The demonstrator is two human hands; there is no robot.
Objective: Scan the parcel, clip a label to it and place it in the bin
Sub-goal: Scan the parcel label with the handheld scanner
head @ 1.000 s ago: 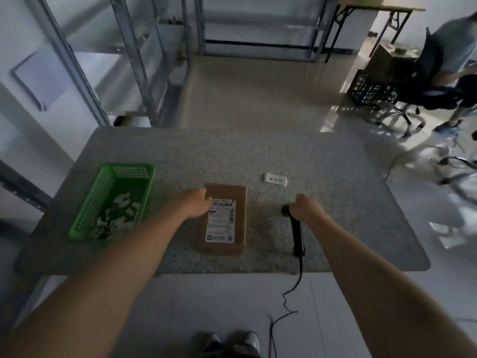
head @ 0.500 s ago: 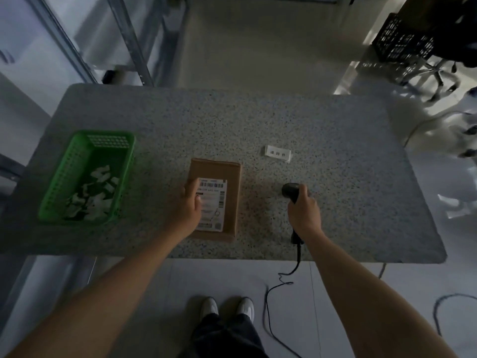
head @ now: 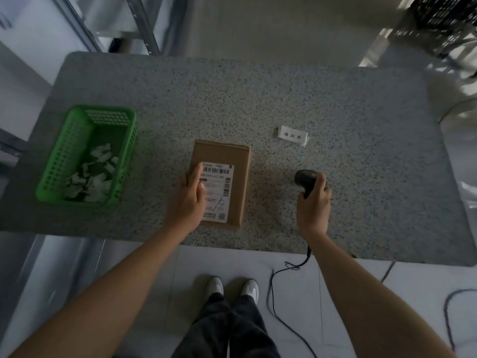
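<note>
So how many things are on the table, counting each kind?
Parcel: 1
Scanner: 1
Label: 1
Green basket: 1, with small white pieces inside, too jumbled to count
Total: 4

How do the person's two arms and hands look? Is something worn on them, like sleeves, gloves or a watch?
Both forearms are bare up to the picture's edge: no sleeve shows. The left hand and the right hand wear no gloves, and no watch, ring or bracelet can be seen on either. The dim light could hide small details. Lower down, dark trousers and white shoes show.
</note>
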